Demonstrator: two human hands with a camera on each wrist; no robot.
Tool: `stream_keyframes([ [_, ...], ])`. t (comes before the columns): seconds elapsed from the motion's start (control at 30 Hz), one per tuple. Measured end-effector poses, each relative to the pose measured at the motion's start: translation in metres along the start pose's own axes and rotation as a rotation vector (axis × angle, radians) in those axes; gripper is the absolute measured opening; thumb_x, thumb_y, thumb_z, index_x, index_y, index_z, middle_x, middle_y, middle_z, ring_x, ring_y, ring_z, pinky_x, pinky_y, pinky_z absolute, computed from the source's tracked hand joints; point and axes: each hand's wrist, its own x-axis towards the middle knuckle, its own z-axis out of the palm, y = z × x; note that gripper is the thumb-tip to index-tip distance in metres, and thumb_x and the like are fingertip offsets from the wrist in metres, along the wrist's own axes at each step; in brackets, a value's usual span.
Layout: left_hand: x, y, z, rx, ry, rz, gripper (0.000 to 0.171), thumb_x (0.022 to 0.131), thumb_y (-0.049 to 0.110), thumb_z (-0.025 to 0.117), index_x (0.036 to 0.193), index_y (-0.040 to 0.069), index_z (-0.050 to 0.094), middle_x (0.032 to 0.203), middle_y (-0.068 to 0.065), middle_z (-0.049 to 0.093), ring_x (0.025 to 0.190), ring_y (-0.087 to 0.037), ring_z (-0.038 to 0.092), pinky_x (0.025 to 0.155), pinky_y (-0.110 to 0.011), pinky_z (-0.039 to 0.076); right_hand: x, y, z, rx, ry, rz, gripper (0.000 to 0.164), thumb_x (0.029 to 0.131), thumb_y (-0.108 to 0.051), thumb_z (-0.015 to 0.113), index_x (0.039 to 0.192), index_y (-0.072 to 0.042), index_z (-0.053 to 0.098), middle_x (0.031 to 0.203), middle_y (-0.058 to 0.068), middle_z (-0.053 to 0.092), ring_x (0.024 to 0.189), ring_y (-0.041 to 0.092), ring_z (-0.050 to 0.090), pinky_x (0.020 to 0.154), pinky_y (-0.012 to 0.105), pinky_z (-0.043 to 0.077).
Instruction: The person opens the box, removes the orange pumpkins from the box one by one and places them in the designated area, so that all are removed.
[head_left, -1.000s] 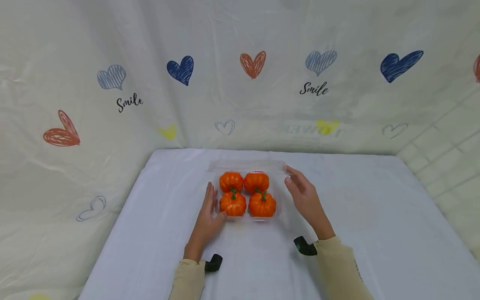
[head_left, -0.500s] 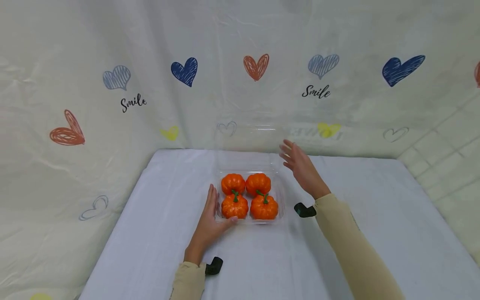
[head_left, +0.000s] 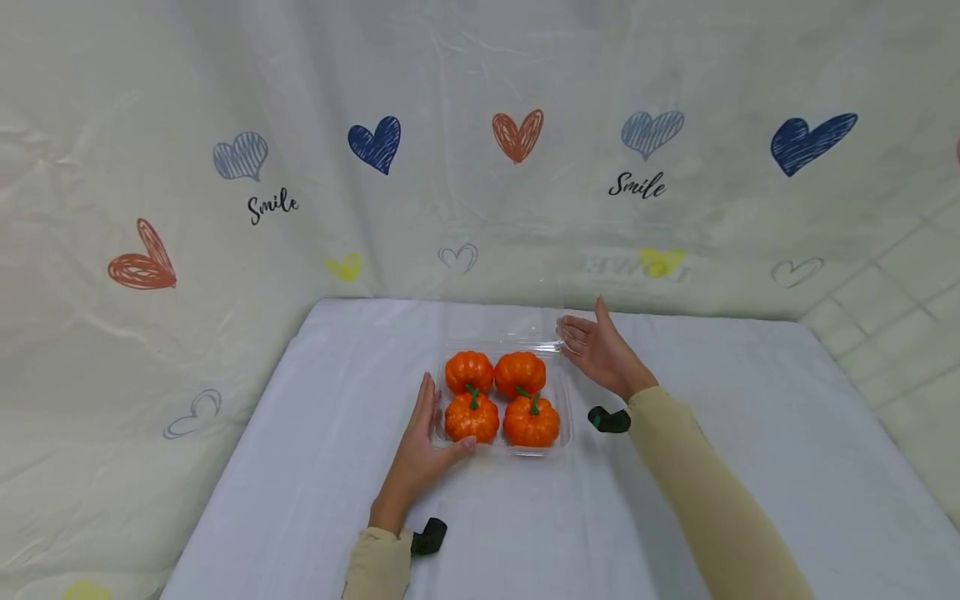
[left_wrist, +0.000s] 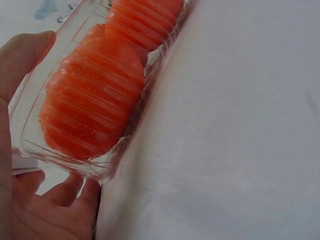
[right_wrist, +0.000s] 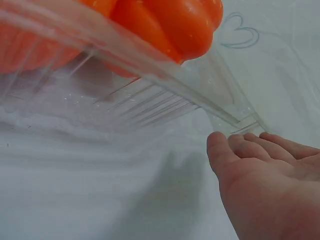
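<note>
A clear plastic clamshell container stands on the table, with several small orange pumpkins with green stems in its base. Its see-through lid is swung up and back at the far side; its outline is faint. My left hand holds the near left corner, thumb along the front and fingers against the left side. In the left wrist view the thumb lies over the wall and the fingertips meet the corner. My right hand is spread at the container's far right corner, fingers extended beside the hinge and lid.
A white cloth covers the table. Behind it hangs a pale curtain printed with hearts and words. A dark wrist camera sits on the right sleeve, another camera on the left.
The lid has gone from low over the far edge to upright, then further back. My right hand left the right side, rose and settled at the far corner. The left hand stays at its corner.
</note>
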Motion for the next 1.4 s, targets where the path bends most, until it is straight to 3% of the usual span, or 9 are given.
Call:
stream_keyframes([
  [0.17,0.0,0.0,0.001,0.0,0.001,0.003,0.123,0.087,0.049,0.088,0.174,0.019,0.007,0.18,0.0,0.009,0.159,-0.015,0.027,0.123,-0.038,0.031,-0.002,0.011,-0.006,0.163,0.021,0.042,0.116,0.099,-0.08,0.04,0.17,-0.002,-0.006,0.179,0.01,-0.007,0.164,0.024,0.003,0.13,0.037,0.014],
  [0.3,0.001,0.002,0.001,-0.007,-0.002,0.006,0.123,0.087,0.048,0.089,0.174,0.02,0.006,0.18,0.004,0.009,0.159,-0.015,0.026,0.124,-0.037,0.03,-0.003,0.016,-0.009,0.188,0.029,0.048,0.115,0.099,-0.08,0.041,0.17,-0.003,-0.008,0.179,0.009,-0.008,0.164,0.022,0.001,0.129,0.037,0.016],
  [0.4,0.001,0.002,0.001,-0.013,-0.005,0.008,0.123,0.087,0.048,0.089,0.174,0.021,0.006,0.179,0.007,0.008,0.16,-0.014,0.025,0.124,-0.036,0.03,-0.004,0.015,-0.008,0.148,0.052,0.023,0.112,0.101,-0.077,0.041,0.17,-0.004,-0.008,0.179,0.009,-0.007,0.164,0.023,0.002,0.13,0.037,0.015],
  [0.5,0.002,0.003,0.0,-0.014,-0.009,0.014,0.122,0.088,0.047,0.088,0.174,0.021,0.006,0.179,0.007,0.007,0.16,-0.015,0.024,0.124,-0.037,0.03,-0.006,0.011,-0.006,0.013,0.084,-0.047,0.102,0.107,-0.068,0.042,0.171,-0.004,-0.005,0.179,0.012,-0.003,0.164,0.027,0.006,0.13,0.04,0.015],
  [0.7,0.002,0.003,-0.002,-0.008,-0.001,0.023,0.122,0.088,0.047,0.088,0.174,0.018,0.007,0.18,0.0,0.008,0.16,-0.017,0.026,0.124,-0.039,0.03,-0.014,-0.003,0.006,-0.455,0.113,-0.211,0.078,0.114,-0.044,0.052,0.172,-0.005,0.017,0.177,0.013,0.019,0.161,0.031,0.023,0.13,0.047,0.023],
  [0.8,0.002,0.003,-0.002,-0.006,0.003,0.024,0.122,0.088,0.047,0.088,0.174,0.018,0.008,0.18,-0.001,0.009,0.16,-0.017,0.026,0.124,-0.039,0.031,-0.019,-0.007,0.017,-0.686,0.091,-0.238,0.075,0.111,-0.043,0.059,0.17,-0.009,0.027,0.175,0.009,0.028,0.159,0.031,0.03,0.127,0.052,0.029],
  [0.97,0.003,0.001,-0.002,-0.026,-0.007,0.036,0.12,0.089,0.044,0.088,0.174,0.015,0.008,0.18,-0.003,0.008,0.161,-0.021,0.024,0.124,-0.042,0.03,-0.025,-0.005,0.038,-1.006,-0.019,-0.241,0.072,0.108,-0.038,0.065,0.169,-0.014,0.035,0.173,0.013,0.032,0.155,0.047,0.033,0.122,0.066,0.032],
  [1.17,0.002,0.0,-0.001,-0.028,-0.006,0.014,0.121,0.088,0.046,0.088,0.174,0.018,0.008,0.18,0.0,0.009,0.16,-0.017,0.025,0.123,-0.04,0.03,-0.024,0.01,0.057,-1.233,-0.147,-0.248,0.067,0.106,-0.026,0.069,0.166,-0.013,0.042,0.174,0.014,0.03,0.158,0.043,0.028,0.122,0.068,0.029],
  [1.4,0.0,0.002,0.001,-0.03,-0.007,0.008,0.119,0.09,0.044,0.087,0.174,0.02,0.007,0.18,0.002,0.007,0.161,-0.017,0.023,0.125,-0.04,0.028,-0.018,0.027,0.06,-1.343,-0.181,-0.271,0.057,0.103,-0.009,0.07,0.157,-0.005,0.054,0.165,0.016,0.046,0.153,0.04,0.038,0.12,0.06,0.039],
])
